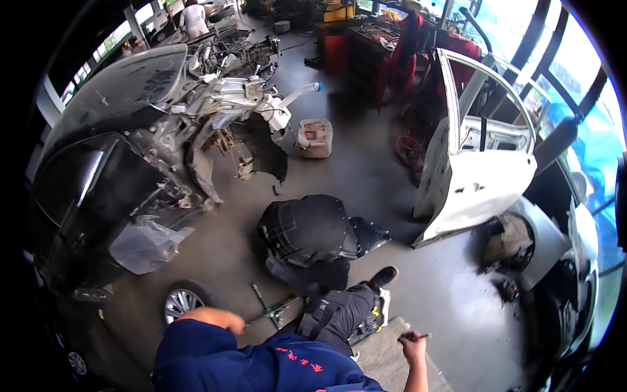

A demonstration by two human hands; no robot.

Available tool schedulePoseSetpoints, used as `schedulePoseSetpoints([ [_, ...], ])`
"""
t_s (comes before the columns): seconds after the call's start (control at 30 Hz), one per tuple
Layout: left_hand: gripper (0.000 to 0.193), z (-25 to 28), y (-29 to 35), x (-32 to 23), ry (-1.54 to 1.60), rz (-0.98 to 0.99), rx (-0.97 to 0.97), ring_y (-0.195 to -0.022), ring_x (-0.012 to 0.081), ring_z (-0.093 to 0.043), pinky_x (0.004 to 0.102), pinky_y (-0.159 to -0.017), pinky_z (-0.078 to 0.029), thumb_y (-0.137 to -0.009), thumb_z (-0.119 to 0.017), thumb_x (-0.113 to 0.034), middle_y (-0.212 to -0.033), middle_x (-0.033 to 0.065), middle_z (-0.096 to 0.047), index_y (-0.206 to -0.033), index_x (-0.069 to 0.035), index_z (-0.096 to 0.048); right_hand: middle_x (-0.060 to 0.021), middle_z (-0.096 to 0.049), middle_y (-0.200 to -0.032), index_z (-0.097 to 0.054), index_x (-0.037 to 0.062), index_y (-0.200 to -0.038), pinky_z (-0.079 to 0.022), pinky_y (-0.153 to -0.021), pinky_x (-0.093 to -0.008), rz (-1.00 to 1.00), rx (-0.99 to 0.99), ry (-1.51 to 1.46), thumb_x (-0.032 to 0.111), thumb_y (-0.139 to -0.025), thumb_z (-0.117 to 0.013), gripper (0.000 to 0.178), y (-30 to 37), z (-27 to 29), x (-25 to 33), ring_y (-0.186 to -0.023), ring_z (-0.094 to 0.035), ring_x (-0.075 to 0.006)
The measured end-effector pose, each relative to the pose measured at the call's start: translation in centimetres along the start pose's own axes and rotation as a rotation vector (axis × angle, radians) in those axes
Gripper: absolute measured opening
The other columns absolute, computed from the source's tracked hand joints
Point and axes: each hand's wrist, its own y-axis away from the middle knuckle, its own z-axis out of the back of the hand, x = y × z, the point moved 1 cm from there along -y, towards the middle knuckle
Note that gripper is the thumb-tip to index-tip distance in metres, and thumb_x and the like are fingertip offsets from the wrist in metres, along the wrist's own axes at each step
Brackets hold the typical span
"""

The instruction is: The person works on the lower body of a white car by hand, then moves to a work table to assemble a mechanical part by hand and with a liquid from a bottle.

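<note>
The right hand (413, 347) gripped a slim rod (426, 336) — seemingly a carrying step, next wanting steadiness; the left hand's state couldn't be told.

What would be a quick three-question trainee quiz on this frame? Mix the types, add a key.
1. Which of the person's hands grips the slim rod?
2. True or false: the white car door is to the right of the black car in the picture.
3. What colour is the lettering on the navy shirt? A) yellow B) red C) green

Key: 1. right hand; 2. true; 3. B
</note>
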Motion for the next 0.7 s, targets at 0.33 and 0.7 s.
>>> schedulePoseSetpoints([
  [0.33,0.032,49.6,-0.2,-7.4,0.735,-0.169,-1.047,-0.106,0.0400,-0.068,0.0472,-0.089,-0.054,-0.101,-0.053,-0.028,-0.110,0.0228,-0.071,-0.116,-0.002,-0.066,-0.0108,-0.074,-0.100,-0.073,0.0025,-0.097,-0.056,-0.088,-0.0347,0.426,0.313,0.454,0.006,-0.085,-0.072,0.013,-28.6,-1.6,36.3,-0.097,-0.072,-0.0227],
  [0.7,0.019,91.6,33.5,4.1,0.133,-0.197,-1.932,-0.103,0.0346,-0.066,0.0443,-0.089,-0.055,-0.088,-0.067,-0.014,-0.104,0.0115,-0.070,-0.106,-0.006,-0.069,-0.0116,-0.077,-0.100,-0.074,0.0039,-0.107,-0.056,-0.088,-0.0362,0.556,0.626,0.716,0.015,-0.084,-0.075,0.025,-61.8,-20.4,62.9,-0.094,-0.072,-0.0241],
])
